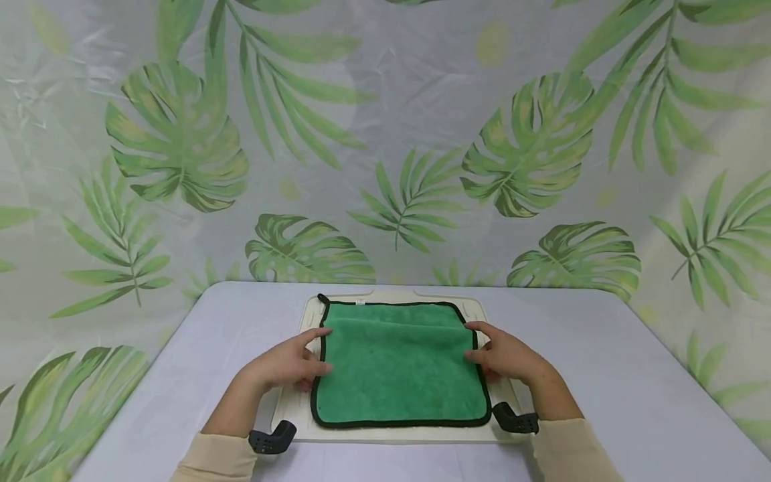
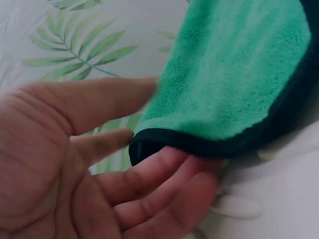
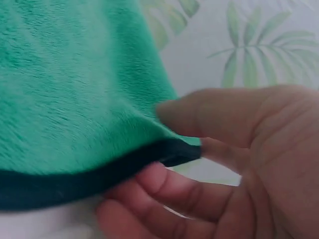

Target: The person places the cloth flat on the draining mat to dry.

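A green plush towel (image 1: pixel 403 378) with black edging lies over a cream board (image 1: pixel 292 408), a raised fold running across its upper part. My left hand (image 1: pixel 290 361) holds the towel's left edge; in the left wrist view the thumb (image 2: pixel 114 99) is on the green pile and several fingers reach under the dark border. On the opposite edge, my right hand (image 1: pixel 507 355) holds the towel likewise, its thumb (image 3: pixel 209 112) above and other fingers below. The towel hides most of the board and some fingertips.
The board rests on a white-covered table (image 1: pixel 578 341). Behind it hangs a leaf-patterned curtain (image 1: pixel 421 100). Black wrist devices (image 1: pixel 274 438) stick out from both cuffs near the board's front corners. A small black loop (image 1: pixel 323 298) marks the towel's far left corner.
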Tool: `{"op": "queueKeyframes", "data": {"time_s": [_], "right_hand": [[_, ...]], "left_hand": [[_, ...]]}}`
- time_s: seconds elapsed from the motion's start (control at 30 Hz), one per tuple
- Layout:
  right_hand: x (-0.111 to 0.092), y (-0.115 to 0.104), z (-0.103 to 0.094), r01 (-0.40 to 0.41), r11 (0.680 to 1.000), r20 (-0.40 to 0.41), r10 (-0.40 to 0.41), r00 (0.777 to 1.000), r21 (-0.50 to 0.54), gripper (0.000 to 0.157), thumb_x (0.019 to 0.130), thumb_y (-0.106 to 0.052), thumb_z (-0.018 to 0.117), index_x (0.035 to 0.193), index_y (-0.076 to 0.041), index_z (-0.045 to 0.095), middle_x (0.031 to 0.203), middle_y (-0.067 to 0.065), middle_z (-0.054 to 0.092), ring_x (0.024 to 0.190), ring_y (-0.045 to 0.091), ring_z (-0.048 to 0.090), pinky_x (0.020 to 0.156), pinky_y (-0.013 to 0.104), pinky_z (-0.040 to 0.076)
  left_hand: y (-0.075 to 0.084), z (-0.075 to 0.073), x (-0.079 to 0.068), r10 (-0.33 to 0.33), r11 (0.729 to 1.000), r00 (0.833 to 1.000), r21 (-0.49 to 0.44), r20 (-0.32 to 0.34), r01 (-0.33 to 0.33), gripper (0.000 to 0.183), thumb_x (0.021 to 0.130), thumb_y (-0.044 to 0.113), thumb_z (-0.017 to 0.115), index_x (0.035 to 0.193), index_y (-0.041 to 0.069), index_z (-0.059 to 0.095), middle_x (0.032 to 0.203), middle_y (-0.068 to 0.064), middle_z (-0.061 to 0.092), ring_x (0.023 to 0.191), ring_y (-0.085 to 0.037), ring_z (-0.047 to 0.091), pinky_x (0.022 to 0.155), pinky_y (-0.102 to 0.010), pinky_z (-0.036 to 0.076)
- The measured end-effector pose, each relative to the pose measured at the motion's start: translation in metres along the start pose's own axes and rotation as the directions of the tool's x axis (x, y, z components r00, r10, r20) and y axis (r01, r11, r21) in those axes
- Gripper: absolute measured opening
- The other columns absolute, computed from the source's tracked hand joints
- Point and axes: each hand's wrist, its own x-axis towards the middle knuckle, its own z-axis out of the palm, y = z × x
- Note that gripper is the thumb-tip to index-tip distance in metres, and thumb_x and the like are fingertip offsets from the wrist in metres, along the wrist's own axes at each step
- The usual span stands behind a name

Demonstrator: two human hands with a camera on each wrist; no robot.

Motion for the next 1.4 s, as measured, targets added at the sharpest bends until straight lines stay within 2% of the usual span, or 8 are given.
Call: {"op": "queueKeyframes", "data": {"time_s": [0.17, 0.5, 0.57, 0.67, 0.8, 0.97, 1.17, 1.4], "right_hand": [[-0.008, -0.002, -0.005, -0.032, 0.999, 0.101, 0.03, 0.994, 0.01, 0.08, 0.094, -0.012, 0.067, 0.162, -0.012, 0.024, 0.074, 0.012, 0.064, 0.061, 0.023, 0.064, 0.06, 0.039, 0.057], [-0.008, 0.001, -0.006, -0.04, 0.999, 0.088, 0.039, 0.995, 0.013, 0.081, 0.089, 0.0, 0.059, 0.162, -0.013, 0.026, 0.081, 0.012, 0.064, 0.061, 0.023, 0.061, 0.059, 0.037, 0.054], [-0.003, 0.003, -0.004, 0.004, 1.0, 0.056, -0.004, 0.998, 0.001, 0.073, 0.093, -0.005, 0.06, 0.159, -0.009, 0.03, 0.085, 0.013, 0.065, 0.061, 0.021, 0.059, 0.059, 0.035, 0.053], [0.007, 0.007, 0.004, 0.067, 0.997, -0.054, -0.069, 0.996, -0.022, 0.058, 0.099, -0.015, 0.062, 0.153, -0.006, 0.043, 0.105, 0.019, 0.067, 0.071, 0.024, 0.062, 0.065, 0.036, 0.053], [0.017, 0.01, 0.018, 0.082, 0.994, -0.193, -0.094, 0.977, -0.066, 0.046, 0.103, -0.024, 0.061, 0.145, -0.006, 0.055, 0.14, 0.026, 0.058, 0.11, 0.04, 0.065, 0.083, 0.044, 0.058], [0.022, 0.012, 0.026, 0.08, 0.995, -0.255, -0.094, 0.962, -0.066, 0.047, 0.104, -0.026, 0.059, 0.147, -0.007, 0.054, 0.15, 0.026, 0.052, 0.13, 0.045, 0.056, 0.094, 0.051, 0.056], [0.023, 0.012, 0.024, 0.146, 0.989, -0.348, -0.129, 0.929, 0.023, 0.046, 0.106, -0.02, 0.054, 0.151, -0.006, 0.05, 0.155, 0.027, 0.047, 0.13, 0.046, 0.058, 0.099, 0.052, 0.055], [0.025, 0.013, 0.026, 0.127, 0.992, -0.406, -0.116, 0.907, 0.002, 0.039, 0.106, -0.022, 0.056, 0.14, -0.004, 0.06, 0.133, 0.022, 0.066, 0.118, 0.038, 0.065, 0.094, 0.046, 0.056]], "left_hand": [[0.002, 0.0, -0.002, 0.008, 1.0, 0.987, -0.024, 0.159, -0.004, 0.1, 0.086, 0.004, 0.078, 0.165, 0.016, 0.017, 0.068, -0.003, 0.055, 0.056, -0.017, 0.062, 0.061, -0.035, 0.058], [-0.002, -0.008, -0.006, -0.04, 0.999, 0.974, -0.021, 0.222, 0.046, 0.1, 0.086, 0.006, 0.078, 0.165, 0.019, 0.018, 0.068, -0.005, 0.057, 0.059, -0.015, 0.066, 0.065, -0.032, 0.06], [-0.004, -0.006, -0.003, -0.02, 1.0, 0.986, -0.016, 0.166, 0.023, 0.095, 0.089, 0.013, 0.077, 0.164, 0.017, 0.02, 0.078, -0.009, 0.062, 0.061, -0.016, 0.064, 0.065, -0.032, 0.058], [-0.006, 0.001, 0.006, 0.008, 1.0, 1.0, -0.003, -0.017, -0.008, 0.082, 0.095, 0.026, 0.073, 0.162, 0.015, 0.027, 0.11, -0.019, 0.065, 0.076, -0.022, 0.066, 0.073, -0.036, 0.058], [-0.008, 0.016, 0.018, 0.022, 1.0, 0.978, -0.008, -0.21, -0.024, 0.077, 0.099, 0.042, 0.065, 0.161, 0.013, 0.03, 0.154, -0.029, 0.044, 0.129, -0.045, 0.057, 0.102, -0.055, 0.052], [-0.009, 0.029, 0.025, 0.009, 0.997, 0.971, -0.074, -0.24, -0.028, 0.079, 0.101, 0.049, 0.059, 0.163, 0.014, 0.025, 0.169, -0.022, 0.023, 0.156, -0.047, 0.018, 0.12, -0.067, 0.028], [-0.01, 0.025, 0.028, 0.033, 0.989, 0.952, -0.13, -0.306, -0.075, 0.073, 0.103, 0.049, 0.056, 0.163, 0.021, 0.027, 0.17, -0.017, 0.021, 0.158, -0.042, 0.014, 0.124, -0.065, 0.022], [-0.011, 0.023, 0.027, 0.02, 0.995, 0.949, -0.091, -0.314, -0.051, 0.062, 0.107, 0.043, 0.051, 0.159, 0.014, 0.036, 0.168, -0.018, 0.027, 0.155, -0.045, 0.021, 0.122, -0.063, 0.028]]}}
